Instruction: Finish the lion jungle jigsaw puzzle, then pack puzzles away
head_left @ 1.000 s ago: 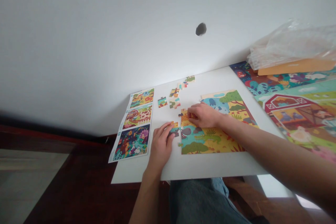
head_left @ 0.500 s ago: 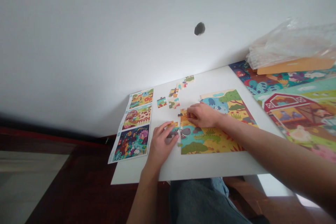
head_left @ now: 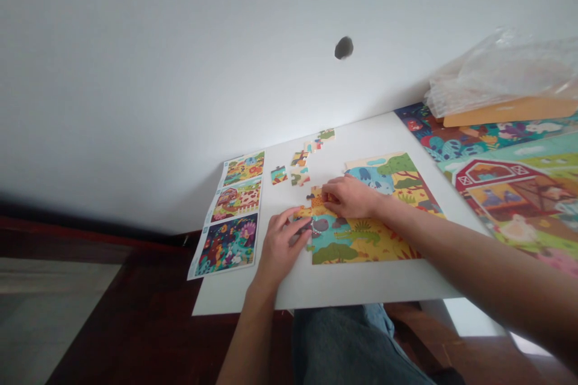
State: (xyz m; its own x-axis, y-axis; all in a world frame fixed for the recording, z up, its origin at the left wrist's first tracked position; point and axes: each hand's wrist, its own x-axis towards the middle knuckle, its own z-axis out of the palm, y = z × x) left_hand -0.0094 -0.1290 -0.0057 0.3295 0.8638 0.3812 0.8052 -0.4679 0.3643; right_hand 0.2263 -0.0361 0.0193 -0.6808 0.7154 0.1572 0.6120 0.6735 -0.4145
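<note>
A partly assembled jigsaw puzzle with a hippo, a crocodile, an elephant and trees lies on the white table. At its left edge my left hand has thumb and fingers closed on a yellow and grey puzzle piece. That piece meets the puzzle's edge, with its hippo part beside the hippo's head; whether it is fully locked in I cannot tell. My right hand rests on the puzzle's upper left part, fingers curled and fingertips pressed on it. It hides the pieces underneath.
Several loose puzzle pieces lie beyond my left hand. A picture sheet with three scenes overhangs the table's left side. On the right are a farm puzzle, a dark forest puzzle and clear plastic bags near the wall.
My left hand has shifted slightly right, and the gap between its piece and the puzzle has narrowed. My right hand stays in place.
</note>
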